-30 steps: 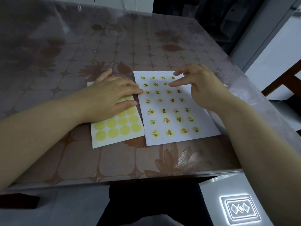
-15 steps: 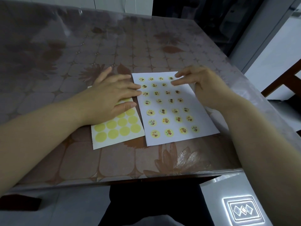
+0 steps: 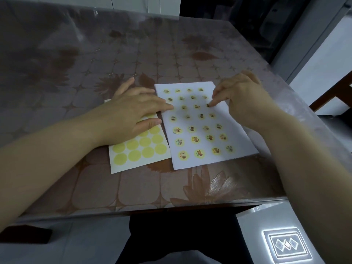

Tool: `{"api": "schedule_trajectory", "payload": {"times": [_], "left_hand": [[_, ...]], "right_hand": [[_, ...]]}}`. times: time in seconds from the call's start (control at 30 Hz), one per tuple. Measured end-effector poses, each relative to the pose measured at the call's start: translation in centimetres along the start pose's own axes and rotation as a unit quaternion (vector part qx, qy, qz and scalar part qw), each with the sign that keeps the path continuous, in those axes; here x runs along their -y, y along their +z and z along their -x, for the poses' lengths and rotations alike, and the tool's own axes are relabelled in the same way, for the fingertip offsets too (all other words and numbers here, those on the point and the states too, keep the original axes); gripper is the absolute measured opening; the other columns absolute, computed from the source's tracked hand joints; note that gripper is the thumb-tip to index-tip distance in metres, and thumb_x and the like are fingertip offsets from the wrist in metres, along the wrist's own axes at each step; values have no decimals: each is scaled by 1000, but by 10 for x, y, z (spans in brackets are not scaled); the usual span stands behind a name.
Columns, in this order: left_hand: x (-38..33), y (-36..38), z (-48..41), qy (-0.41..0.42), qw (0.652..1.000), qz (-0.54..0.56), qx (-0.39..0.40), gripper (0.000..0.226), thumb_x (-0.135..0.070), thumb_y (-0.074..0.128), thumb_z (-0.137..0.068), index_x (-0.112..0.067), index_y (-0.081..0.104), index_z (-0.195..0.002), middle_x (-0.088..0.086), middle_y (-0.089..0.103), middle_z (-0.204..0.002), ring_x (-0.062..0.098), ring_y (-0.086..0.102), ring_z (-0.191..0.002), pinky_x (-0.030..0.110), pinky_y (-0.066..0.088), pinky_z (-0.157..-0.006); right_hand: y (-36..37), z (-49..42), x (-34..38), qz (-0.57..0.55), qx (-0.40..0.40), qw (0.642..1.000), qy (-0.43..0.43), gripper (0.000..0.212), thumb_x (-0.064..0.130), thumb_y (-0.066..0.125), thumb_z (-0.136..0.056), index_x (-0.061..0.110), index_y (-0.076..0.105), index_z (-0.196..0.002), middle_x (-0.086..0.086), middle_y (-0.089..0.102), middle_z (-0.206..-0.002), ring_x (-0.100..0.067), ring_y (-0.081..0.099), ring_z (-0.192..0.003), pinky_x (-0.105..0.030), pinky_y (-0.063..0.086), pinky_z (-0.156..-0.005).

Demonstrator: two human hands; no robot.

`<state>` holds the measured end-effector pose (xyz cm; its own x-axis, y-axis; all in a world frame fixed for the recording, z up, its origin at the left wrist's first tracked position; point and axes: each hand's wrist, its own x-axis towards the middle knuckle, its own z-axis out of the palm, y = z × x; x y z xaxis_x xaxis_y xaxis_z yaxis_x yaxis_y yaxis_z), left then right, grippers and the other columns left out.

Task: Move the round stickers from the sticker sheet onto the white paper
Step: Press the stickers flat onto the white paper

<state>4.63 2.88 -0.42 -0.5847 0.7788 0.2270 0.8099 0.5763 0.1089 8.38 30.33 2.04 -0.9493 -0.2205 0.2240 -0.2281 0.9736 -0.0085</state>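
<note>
Surface (image 3: 133, 54): brown floral-patterned top under a clear cover; it carries both sheets.
Sticker sheet (image 3: 140, 149): lies flat at the left, its right edge just beside the white paper; the exposed near part shows plain yellow circles.
White paper (image 3: 240, 147): lies flat at the right, slightly rotated; rows of round stickers (image 3: 196, 139) with small printed figures cover most of it.
Left hand (image 3: 133, 115): palm down, fingers extended and spread — an open grip with nothing held. It presses on the far half of the sticker sheet, and the index fingertip reaches over the left edge of the white paper.
Right hand (image 3: 245, 100): hovers over the far right part of the white paper, fingers curled, the index fingertip pointing down onto a sticker in the third row near the right edge. Whether a sticker is pinched at the fingertips cannot be told — the tip area is too small to resolve.
Relation: the sticker sheet is under the left hand; the right fingertip touches the paper well apart from the sticker sheet.
</note>
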Motion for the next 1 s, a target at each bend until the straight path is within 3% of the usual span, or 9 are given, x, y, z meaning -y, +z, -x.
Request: {"api": "schedule_trajectory", "payload": {"times": [0.1, 0.17, 0.33, 0.5, 0.63, 0.73, 1.0], "left_hand": [[2, 1, 0, 7, 1000, -8, -11, 57, -57, 22, -87, -38, 44, -136, -11, 49, -139, 13, 30, -135, 34, -9, -115], [3, 2, 0, 13, 999, -17, -27, 59, -56, 25, -87, -31, 49, -134, -9, 53, -135, 11, 31, -132, 32, -9, -114], [5, 3, -1, 17, 999, -21, -45, 60, -58, 29, -86, -21, 61, -120, -8, 63, -120, 7, 34, -121, 30, -3, -112], [4, 1, 0, 12, 999, -24, -44, 60, -58, 30, -86, -22, 63, -119, -9, 63, -121, 12, 40, -124, 32, -1, -113], [4, 0, 0, -4, 999, -28, -21, 65, -61, 23, -85, -27, 57, -128, -11, 57, -130, 15, 35, -135, 29, -11, -113], [4, -1, -1, -10, 1000, -28, -5, 68, -63, 18, -84, -31, 51, -133, -14, 51, -136, 12, 28, -139, 25, -18, -111], [5, 0, -2, -15, 1000, -22, 12, 72, -65, 15, -81, -32, 46, -137, -17, 46, -141, 10, 21, -142, 24, -24, -109]], "right_hand": [[11, 0, 9, -80, -68, 992, -73, 67, -23, 38, -67, 21, 72, -104, -3, 67, -108, -32, 55, -97, -50, 34, -102], [18, 0, 23, -123, -50, 981, -139, 66, -18, 34, -67, 18, 71, -107, -6, 66, -104, -32, 56, -90, -45, 43, -87], [22, 0, 45, -101, -43, 972, -209, 63, -15, 35, -70, 17, 69, -112, -11, 62, -101, -33, 55, -82, -33, 35, -79], [20, 4, 49, -73, -32, 976, -202, 62, -9, 34, -71, 22, 69, -111, -8, 59, -107, -31, 52, -91, -33, 30, -89], [17, 0, 32, -129, -61, 980, -140, 70, -14, 30, -65, 22, 68, -112, -3, 58, -104, -30, 52, -92, -37, 36, -89], [15, 1, 21, -141, -61, 983, -103, 71, -12, 26, -66, 23, 68, -111, 1, 57, -103, -29, 50, -93, -32, 31, -90], [16, 3, 24, -105, 12, 986, -128, 66, -6, 28, -70, 27, 70, -109, -1, 59, -111, -25, 45, -100, -33, 25, -96]]}}
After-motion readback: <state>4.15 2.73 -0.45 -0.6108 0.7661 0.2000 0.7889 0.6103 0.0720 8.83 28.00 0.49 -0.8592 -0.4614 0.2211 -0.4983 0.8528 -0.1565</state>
